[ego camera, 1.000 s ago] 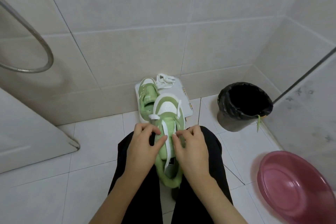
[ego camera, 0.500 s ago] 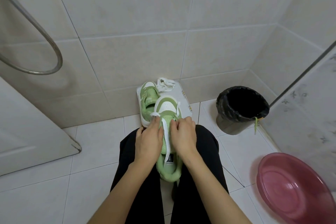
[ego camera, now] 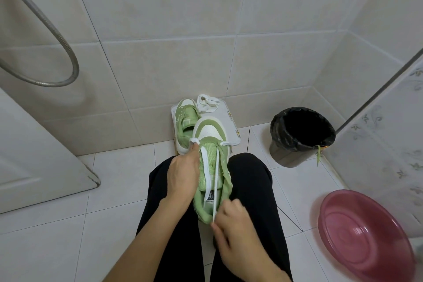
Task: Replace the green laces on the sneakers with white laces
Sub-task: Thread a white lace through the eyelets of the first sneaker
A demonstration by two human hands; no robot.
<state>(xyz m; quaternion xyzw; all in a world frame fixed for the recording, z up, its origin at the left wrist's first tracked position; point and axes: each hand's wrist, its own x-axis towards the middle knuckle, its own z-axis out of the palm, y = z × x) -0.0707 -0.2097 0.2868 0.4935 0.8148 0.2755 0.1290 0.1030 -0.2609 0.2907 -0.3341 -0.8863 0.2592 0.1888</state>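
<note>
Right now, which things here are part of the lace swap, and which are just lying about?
Part of the job: sneaker on the lap, white lace pinched by the right hand, left hand holding that sneaker, second sneaker, spare white lace, green lace on the bin.
Lying about: pink basin, shower hose, white board.

Green-and-white sneaker, white lace, pink basin.

walls: beige tile | floor: white tile | fixtures: shower hose, black bin, pink basin
</note>
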